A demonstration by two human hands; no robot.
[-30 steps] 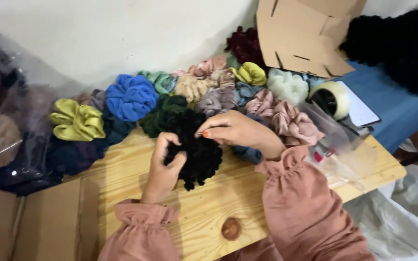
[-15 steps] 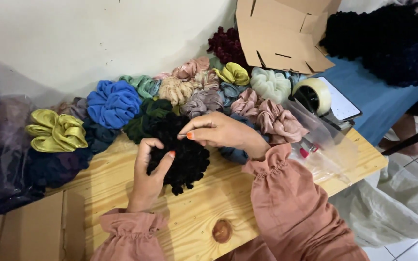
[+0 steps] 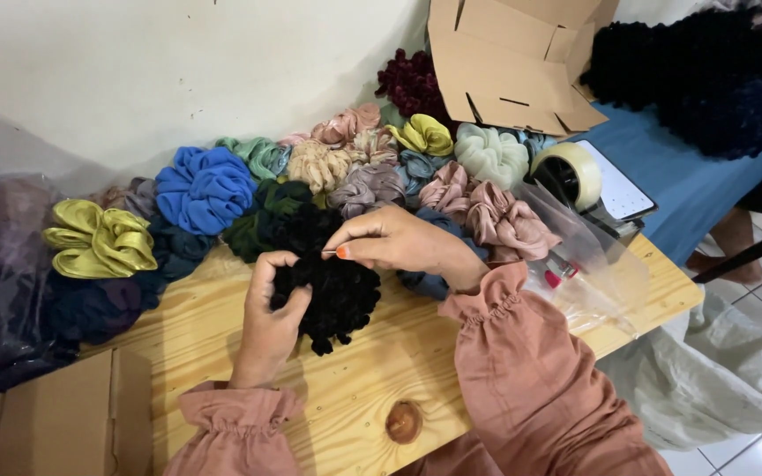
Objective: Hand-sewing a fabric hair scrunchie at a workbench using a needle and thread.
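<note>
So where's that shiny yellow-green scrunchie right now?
The shiny yellow-green scrunchie lies at the left end of the pile on the wooden table, just left of the blue scrunchie, well away from both hands.

Head camera looks steeply down, close over the wooden table

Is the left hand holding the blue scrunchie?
No: the left hand grips the black scrunchie; the blue scrunchie lies untouched in the pile.
</note>
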